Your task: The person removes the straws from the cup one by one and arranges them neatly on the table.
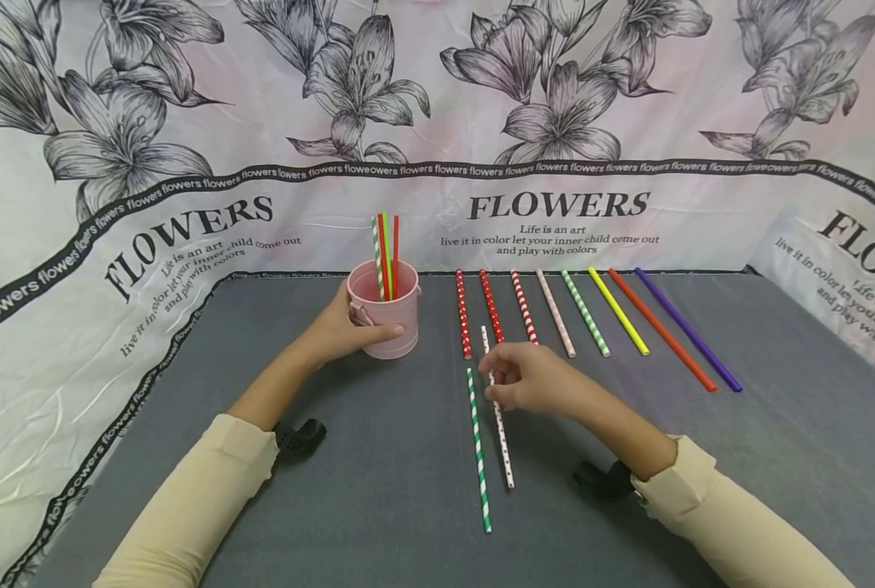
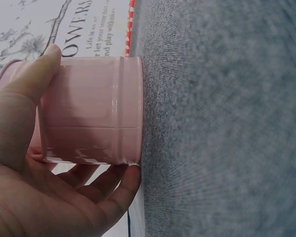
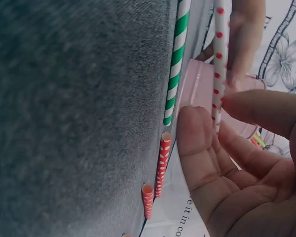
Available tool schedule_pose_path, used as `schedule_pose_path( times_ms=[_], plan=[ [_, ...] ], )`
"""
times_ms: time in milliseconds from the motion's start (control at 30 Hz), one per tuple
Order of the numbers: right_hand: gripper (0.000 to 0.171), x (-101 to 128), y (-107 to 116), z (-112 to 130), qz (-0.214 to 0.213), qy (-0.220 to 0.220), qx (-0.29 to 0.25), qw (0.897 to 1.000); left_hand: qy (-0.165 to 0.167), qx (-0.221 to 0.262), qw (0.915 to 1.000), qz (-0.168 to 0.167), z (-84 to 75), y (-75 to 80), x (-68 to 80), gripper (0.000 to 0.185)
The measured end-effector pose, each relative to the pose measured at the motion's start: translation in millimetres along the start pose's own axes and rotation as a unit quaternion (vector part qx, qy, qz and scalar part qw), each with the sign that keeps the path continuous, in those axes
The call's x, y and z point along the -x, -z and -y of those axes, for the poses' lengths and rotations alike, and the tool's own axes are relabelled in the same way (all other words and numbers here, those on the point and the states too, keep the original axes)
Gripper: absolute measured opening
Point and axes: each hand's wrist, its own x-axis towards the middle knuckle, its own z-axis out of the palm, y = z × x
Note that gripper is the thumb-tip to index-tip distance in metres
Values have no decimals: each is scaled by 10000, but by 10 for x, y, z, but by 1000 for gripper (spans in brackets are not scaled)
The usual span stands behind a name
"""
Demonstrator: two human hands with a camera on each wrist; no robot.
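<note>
Both forearms outstretched, left hand (image 1: 341, 331) wrapped round pink bucket (image 1: 387, 320), right hand (image 1: 536, 380) pinching white dotted straw (image 1: 499, 416).

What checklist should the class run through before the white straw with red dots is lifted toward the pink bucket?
1. Left hand steadies the pink bucket: ok, its fingers and thumb wrap round the wall.
2. Bucket upright on the grey table: ok.
3. Right hand has the white straw with red dots: ok, the right wrist view shows fingertips pinching it.
4. Room in the bucket: ok, only four straws stand in it.
5. Green striped straw lies free of the pinched one: ok, beside it, apart.
6. Whether the dotted straw's far end is off the table: cannot tell.
</note>
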Motion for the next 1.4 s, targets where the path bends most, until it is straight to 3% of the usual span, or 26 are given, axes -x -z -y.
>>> schedule_pose_path(
  times_ms=[433,1133,1400],
  plan=[
    [19,125,19,-32,563,-152,807,9950,21,16,10000,11,-3,12,12,101],
    [18,189,53,-82,740,-63,878,9934,69,4,10000,23,-23,11,14,102],
    [18,159,60,-95,621,63,826,9946,95,-55,9999,27,-17,15,13,103]
  ],
)
